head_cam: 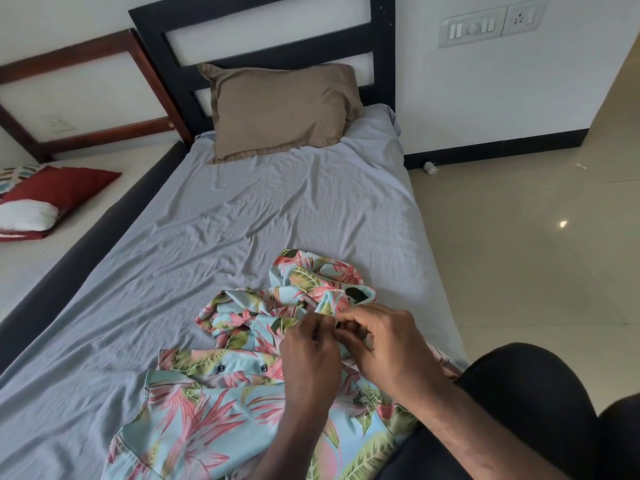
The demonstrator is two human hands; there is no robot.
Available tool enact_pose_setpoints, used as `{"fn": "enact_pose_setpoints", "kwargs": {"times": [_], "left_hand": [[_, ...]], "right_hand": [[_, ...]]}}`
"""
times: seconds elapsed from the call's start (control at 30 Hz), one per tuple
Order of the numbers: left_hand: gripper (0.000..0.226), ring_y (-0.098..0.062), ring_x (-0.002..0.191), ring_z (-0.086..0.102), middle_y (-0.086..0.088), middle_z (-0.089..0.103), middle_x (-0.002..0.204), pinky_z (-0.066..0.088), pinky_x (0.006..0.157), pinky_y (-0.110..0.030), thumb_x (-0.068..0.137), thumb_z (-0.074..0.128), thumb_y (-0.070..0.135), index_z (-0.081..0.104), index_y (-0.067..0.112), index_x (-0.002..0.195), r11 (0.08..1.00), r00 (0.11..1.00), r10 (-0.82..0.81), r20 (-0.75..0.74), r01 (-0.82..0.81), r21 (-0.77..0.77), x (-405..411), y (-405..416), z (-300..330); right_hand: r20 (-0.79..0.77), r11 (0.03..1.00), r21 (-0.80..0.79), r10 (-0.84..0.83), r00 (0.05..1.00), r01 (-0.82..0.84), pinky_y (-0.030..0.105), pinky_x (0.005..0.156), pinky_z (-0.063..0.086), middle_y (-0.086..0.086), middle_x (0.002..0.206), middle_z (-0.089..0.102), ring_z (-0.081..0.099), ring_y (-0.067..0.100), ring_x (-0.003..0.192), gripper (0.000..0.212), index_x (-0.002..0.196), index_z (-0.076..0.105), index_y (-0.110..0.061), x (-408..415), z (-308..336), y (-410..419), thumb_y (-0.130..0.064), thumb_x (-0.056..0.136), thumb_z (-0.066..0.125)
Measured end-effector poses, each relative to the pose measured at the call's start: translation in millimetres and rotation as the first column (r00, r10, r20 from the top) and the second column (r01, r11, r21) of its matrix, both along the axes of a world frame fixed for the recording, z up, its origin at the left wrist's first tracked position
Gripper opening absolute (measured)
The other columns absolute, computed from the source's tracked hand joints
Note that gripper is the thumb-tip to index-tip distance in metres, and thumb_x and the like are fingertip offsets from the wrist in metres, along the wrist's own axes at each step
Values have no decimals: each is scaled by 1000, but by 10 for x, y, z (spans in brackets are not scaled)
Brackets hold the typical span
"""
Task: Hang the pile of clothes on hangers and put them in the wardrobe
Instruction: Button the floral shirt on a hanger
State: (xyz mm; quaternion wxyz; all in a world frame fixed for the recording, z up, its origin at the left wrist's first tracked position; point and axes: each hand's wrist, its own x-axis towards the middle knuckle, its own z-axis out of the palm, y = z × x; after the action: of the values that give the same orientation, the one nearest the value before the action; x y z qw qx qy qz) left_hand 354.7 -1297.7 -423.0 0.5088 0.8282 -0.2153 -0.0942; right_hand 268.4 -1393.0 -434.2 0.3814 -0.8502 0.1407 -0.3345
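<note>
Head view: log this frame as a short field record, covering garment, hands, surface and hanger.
garment: floral shirt, spread crumpled on the bed
left hand: fingers pinch shirt fabric near the placket
right hand: fingers pinch the same spot
surface: grey bedsheet
pillow: brown pillow at the headboard
hanger: none visible
wardrobe: not in view

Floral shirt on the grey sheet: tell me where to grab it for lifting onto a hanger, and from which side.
Probably grip the floral shirt at its collar end, the bunched part where the left hand and right hand already pinch fabric. Come from above, at the bed's near right side: the body then hangs down freely, and the flat hem offers no ridge.
</note>
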Motion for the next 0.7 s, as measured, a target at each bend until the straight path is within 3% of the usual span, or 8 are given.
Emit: {"fn": "enact_pose_setpoints", "kwargs": {"times": [0.1,0.27,0.4,0.5,0.63,0.7], "left_hand": [[36,-14,52,40,-3,50,53,32,52,-37,97,58,10,53,3,62,998,999,-19,26,17,56,39,34,-78],[41,-9,48,33,5,43,50,27,50,-32,100,54,11,46,1,61,998,999,-33,28,32,53,25,80,-120],[43,-17,55,35,-3,41,55,28,52,-35,102,53,19,48,-4,67,989,976,-55,-210,24,-148,-16,74,-135],[46,-20,56,31,-8,38,56,26,53,-36,102,58,21,50,2,60,974,941,-56,-334,-22,-226,-39,62,-31],[46,-13,49,32,0,39,49,26,45,-27,99,59,18,49,13,54,987,984,-1,-178,-28,-157,-70,34,24],[47,-16,51,32,-1,39,50,26,49,-31,100,58,18,49,15,55,984,976,-5,-217,-34,-174,-62,18,-8]], "right_hand": [[-62,1000,2,28,998,-28,20,70,54,-10,87,69,64,2,77,16,102,74,-18,2,-16,-14,-21,87,78],[-93,998,-52,30,995,-35,29,66,52,-10,78,62,59,8,72,4,88,67,-20,10,37,75,-23,88,69],[21,1000,26,8,1000,-9,20,62,51,-9,77,64,62,6,70,2,87,70,-14,10,64,49,-13,87,68],[72,993,107,-46,996,38,9,70,51,-10,88,72,67,-3,80,12,97,77,-12,3,51,46,-7,87,74],[89,989,98,-118,989,109,20,73,58,-8,92,75,70,-1,84,14,96,78,-15,22,46,120,-7,85,78],[73,989,93,-124,990,117,25,71,59,-9,90,73,69,3,82,15,96,78,-16,27,36,136,-6,85,77]]}}
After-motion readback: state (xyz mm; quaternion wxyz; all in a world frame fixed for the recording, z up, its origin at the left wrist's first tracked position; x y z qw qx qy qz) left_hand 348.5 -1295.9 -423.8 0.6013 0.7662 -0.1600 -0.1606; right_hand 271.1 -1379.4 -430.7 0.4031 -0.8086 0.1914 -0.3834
